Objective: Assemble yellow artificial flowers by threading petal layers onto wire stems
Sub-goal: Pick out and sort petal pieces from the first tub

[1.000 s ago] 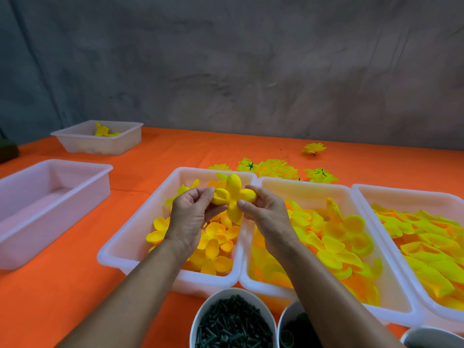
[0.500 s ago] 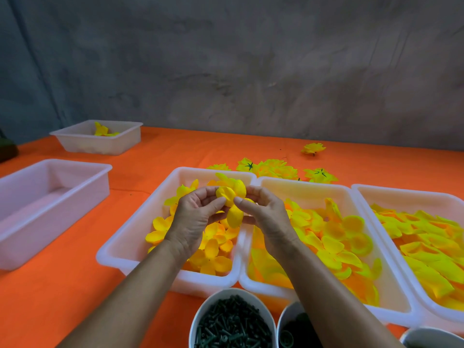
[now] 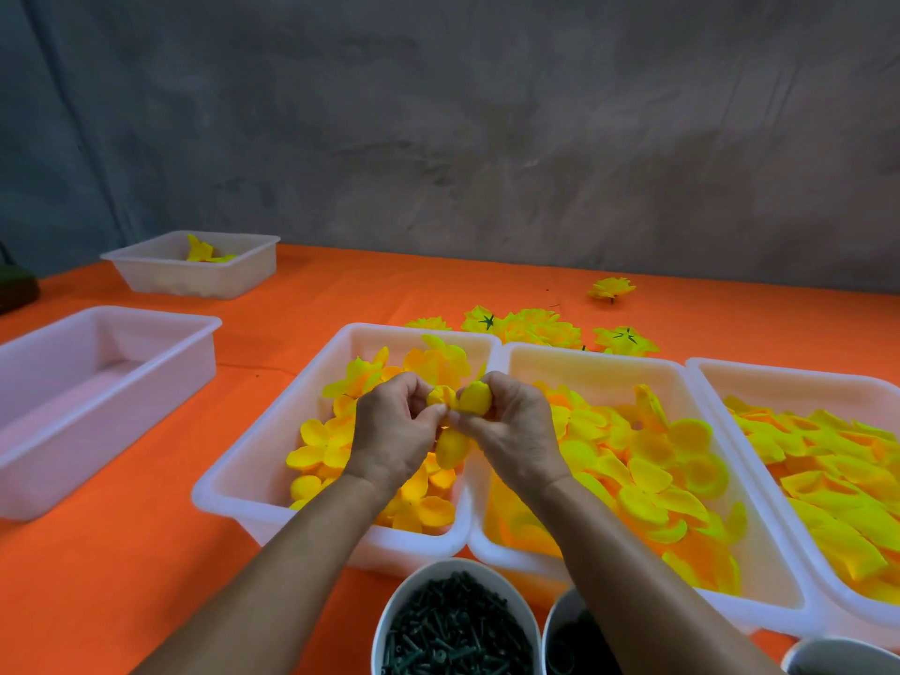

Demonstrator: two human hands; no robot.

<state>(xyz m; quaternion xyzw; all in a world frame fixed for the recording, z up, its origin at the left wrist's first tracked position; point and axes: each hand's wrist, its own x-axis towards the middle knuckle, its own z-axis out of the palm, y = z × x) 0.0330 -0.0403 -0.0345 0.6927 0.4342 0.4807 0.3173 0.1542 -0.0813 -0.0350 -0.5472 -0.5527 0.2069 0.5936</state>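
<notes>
At frame centre, the left hand (image 3: 394, 431) and right hand (image 3: 511, 426) both pinch one petal layer (image 3: 450, 448) — its hole should stay centred and the petals uncrushed.

We see a small craft workshop: an orange-covered table (image 3: 146, 577) against a bare grey wall (image 3: 487, 138), white plastic bins (image 3: 234, 499) sorting yellow petals (image 3: 647, 475), and bowls of dark green stem parts (image 3: 453, 630).
</notes>
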